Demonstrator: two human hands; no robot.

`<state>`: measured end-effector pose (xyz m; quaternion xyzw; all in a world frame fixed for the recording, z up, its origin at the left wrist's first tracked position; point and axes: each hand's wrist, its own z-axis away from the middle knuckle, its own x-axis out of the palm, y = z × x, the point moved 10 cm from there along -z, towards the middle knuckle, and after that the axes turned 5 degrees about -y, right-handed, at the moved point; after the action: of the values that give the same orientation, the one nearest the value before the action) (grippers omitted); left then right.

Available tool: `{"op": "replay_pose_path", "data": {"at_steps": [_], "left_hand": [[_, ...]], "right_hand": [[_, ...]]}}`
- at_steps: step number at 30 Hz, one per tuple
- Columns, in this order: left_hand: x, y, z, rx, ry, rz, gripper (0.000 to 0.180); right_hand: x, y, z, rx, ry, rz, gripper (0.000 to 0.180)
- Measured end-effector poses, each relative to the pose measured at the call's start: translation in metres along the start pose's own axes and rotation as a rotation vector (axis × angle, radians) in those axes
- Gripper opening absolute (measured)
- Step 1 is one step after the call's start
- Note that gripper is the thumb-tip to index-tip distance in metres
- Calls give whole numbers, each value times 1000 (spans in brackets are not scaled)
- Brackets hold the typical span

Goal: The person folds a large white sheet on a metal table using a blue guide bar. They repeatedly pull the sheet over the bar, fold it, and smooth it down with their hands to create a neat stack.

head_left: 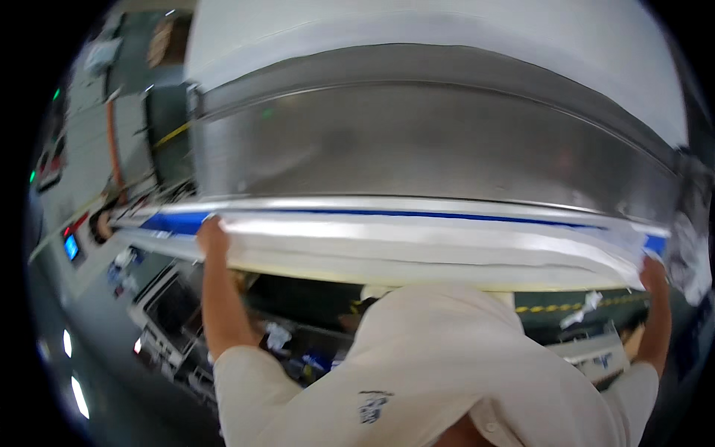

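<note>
Left hand [212, 232] and right hand [654, 274] appear closed on opposite ends of the white sheet [417, 242], which lies over the blue strip [177, 223] beside the steel panel [417, 141], presumably keeping it taut.

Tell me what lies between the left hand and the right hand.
In the head view, a white sheet spans from left hand to right hand.

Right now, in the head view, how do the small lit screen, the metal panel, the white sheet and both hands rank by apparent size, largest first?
1. Metal panel
2. White sheet
3. Left hand and right hand, too alike to rank
4. Small lit screen
</note>
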<state>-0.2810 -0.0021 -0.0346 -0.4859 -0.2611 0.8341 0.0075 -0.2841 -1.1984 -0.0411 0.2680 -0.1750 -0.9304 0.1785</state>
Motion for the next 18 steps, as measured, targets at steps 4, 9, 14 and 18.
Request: {"op": "replay_pose_path", "data": {"at_steps": [4, 9, 14, 18], "left_hand": [[-18, 12, 13, 52, -84, -52, 34], [-23, 35, 15, 270, -24, 73, 34], [-23, 50, 17, 288, -68, 111, 33], [-19, 48, 12, 286, -88, 91, 32]], "right_hand": [[-27, -7, 14, 99, -85, -39, 17], [-6, 23, 9, 84, 0, -9, 18], [-9, 34, 12, 153, 2, -1, 20], [-17, 28, 17, 165, -29, 4, 18]]}}
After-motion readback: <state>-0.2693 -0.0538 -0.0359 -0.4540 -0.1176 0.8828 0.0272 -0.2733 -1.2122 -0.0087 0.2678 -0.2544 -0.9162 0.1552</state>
